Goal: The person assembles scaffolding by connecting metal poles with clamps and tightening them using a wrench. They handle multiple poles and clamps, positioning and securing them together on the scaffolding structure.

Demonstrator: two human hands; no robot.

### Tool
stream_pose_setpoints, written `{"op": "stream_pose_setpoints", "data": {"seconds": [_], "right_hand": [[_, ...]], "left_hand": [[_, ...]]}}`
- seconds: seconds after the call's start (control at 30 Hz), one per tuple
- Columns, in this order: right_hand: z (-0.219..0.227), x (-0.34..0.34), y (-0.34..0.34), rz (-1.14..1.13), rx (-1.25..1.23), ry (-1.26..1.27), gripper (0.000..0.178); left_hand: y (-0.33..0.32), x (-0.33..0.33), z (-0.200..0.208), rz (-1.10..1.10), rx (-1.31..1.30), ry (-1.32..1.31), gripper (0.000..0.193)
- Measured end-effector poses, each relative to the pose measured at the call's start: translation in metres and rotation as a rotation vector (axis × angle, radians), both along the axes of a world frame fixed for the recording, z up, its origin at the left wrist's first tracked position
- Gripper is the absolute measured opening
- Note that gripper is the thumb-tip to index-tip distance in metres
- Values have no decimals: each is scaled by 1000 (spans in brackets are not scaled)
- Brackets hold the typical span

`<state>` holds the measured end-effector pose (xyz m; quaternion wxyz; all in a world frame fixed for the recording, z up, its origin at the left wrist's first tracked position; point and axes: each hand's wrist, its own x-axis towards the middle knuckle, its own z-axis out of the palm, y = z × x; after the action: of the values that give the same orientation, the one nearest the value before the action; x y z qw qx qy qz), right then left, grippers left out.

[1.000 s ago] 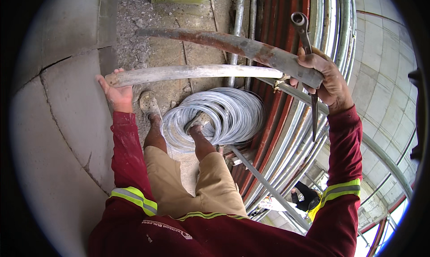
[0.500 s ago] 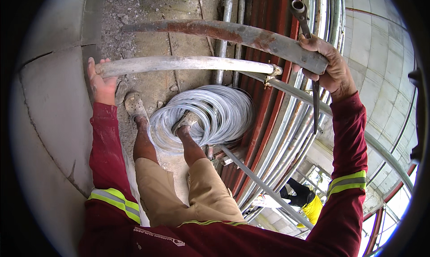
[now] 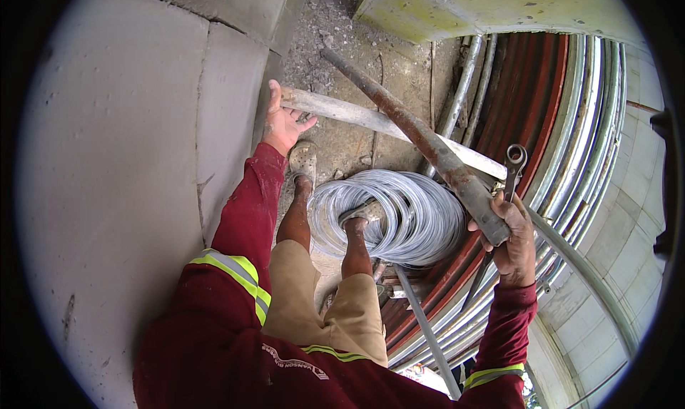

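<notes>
In my right hand (image 3: 512,241) are the near end of a rusty grey pipe (image 3: 428,141) and a ratchet wrench (image 3: 516,159), whose ring head sticks up and whose tapered handle points down. The rusty pipe slants away to the upper left, crossing over a pale pipe (image 3: 357,115). At the pale pipe's left end is my left hand (image 3: 287,127), its thumb up and fingers spread, seemingly against that end. The pale pipe's right end lies near a clamp, mostly hidden behind my right hand.
A coil of shiny wire (image 3: 421,216) lies round one of my feet. Red steel lengths (image 3: 524,116) and galvanised pipes (image 3: 581,124) are stacked to the right. A grey wall (image 3: 128,138) stands close on the left, a greenish concrete block (image 3: 442,13) ahead. A diagonal pipe (image 3: 585,273) crosses at right.
The view has turned. My right hand has come lower with the rusty pipe and wrench, and the rusty pipe now slants across the pale one. My left hand stays at the pale pipe's end.
</notes>
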<state>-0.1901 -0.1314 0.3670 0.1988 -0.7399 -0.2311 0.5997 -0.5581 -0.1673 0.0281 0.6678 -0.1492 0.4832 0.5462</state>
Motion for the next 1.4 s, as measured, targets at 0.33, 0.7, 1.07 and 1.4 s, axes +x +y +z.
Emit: {"op": "stream_pose_setpoints", "data": {"seconds": [0.33,0.7,1.07,1.4], "right_hand": [[9,0,-11,-43,1,120,31],[7,-83,-26,-14,48,527,36],[-60,6,-162,238,216,82,37],[-54,360,-563,201,-742,-594,26]], "left_hand": [[-18,46,34,-81,6,-50,112],[-61,129,201,-663,350,1062,96],[18,17,245,-77,138,939,54],[19,-13,194,-21,2,784,58]]}}
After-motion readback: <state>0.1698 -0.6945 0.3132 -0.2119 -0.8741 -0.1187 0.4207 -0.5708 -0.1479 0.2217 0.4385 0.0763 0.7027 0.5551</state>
